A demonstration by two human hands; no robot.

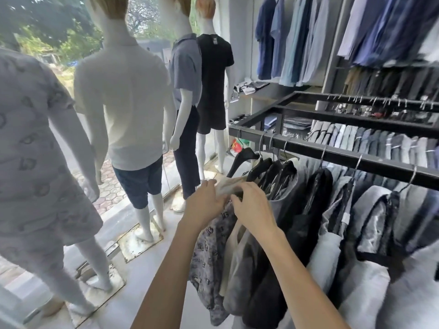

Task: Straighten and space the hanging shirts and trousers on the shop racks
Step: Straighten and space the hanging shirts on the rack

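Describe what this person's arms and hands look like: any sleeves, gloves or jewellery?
The left hand and right hand are ungloved, with no rings showing. There is no watch or bracelet at either wrist, and no sleeve shows up to the picture's edge.

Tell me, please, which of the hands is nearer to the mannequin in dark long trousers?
Left. The left hand, gripping the cream shirt, lies just right of the mannequin; the right hand grips the same shirt farther right, toward the rack.
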